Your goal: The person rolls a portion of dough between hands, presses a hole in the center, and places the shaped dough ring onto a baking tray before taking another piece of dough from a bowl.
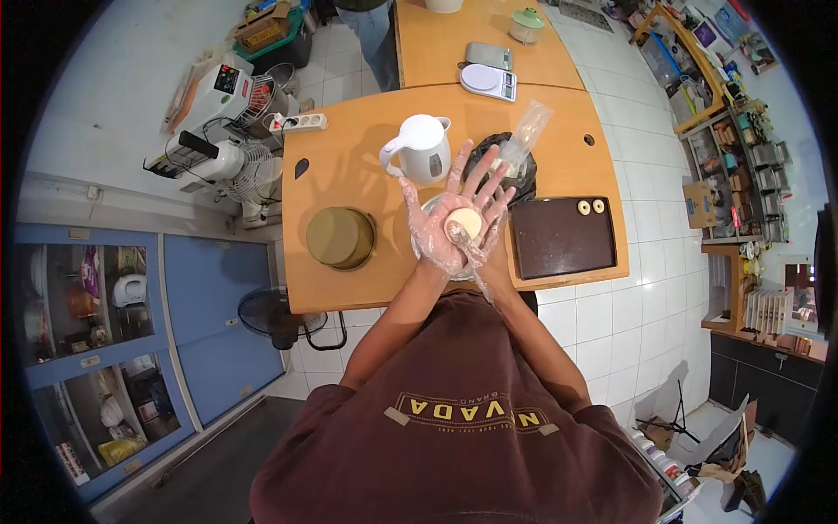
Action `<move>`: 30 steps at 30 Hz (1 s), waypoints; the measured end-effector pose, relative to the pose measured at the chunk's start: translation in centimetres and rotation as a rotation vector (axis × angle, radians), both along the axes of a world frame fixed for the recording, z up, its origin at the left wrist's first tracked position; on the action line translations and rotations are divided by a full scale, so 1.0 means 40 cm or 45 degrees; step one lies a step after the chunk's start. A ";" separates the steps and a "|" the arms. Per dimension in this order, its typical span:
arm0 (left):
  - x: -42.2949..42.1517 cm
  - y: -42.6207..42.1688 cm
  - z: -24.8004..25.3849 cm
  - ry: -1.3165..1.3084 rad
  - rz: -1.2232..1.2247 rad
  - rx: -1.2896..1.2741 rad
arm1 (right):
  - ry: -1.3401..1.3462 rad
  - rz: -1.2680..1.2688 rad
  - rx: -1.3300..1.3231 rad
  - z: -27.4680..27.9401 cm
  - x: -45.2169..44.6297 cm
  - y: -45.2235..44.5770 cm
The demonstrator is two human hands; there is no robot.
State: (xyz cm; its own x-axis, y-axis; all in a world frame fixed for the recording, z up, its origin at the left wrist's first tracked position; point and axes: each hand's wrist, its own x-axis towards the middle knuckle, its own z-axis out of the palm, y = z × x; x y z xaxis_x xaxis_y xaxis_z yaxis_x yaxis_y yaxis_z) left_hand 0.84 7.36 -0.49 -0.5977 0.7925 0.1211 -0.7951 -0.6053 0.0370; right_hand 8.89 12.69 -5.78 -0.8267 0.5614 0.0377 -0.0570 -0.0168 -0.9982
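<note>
Left hand (pixel 439 234) spread, palm up, under pale dough disc (pixel 463 220); right hand (pixel 489 251) touching disc, grip unclear. Tray (pixel 559 244) at counter's (pixel 393 109) near right corner, 2 dough rings (pixel 584 212) aboard.

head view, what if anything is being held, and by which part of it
A pale, dough-like disc: its underside rests on the open palm of the left hand, and the right hand touches its near edge.

The maroon shirt (pixel 454 480) bears yellow lettering (pixel 448 410); the fingers (pixel 459 168) are smeared whitish.
</note>
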 end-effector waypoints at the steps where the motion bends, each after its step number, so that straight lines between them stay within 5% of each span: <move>1: -0.002 -0.003 0.001 0.017 -0.025 -0.004 | 0.019 -0.051 -0.033 -0.022 0.001 -0.001; 20: 0.014 -0.018 -0.011 0.057 -0.112 -0.146 | -0.120 -0.049 -0.411 0.030 0.013 -0.012; 24: 0.001 -0.017 -0.012 -0.017 -0.083 -0.084 | -0.058 -0.053 -0.176 -0.075 0.012 0.006; 30: -0.012 -0.020 -0.006 -0.039 -0.066 -0.058 | 0.020 0.009 -0.127 -0.009 0.003 -0.005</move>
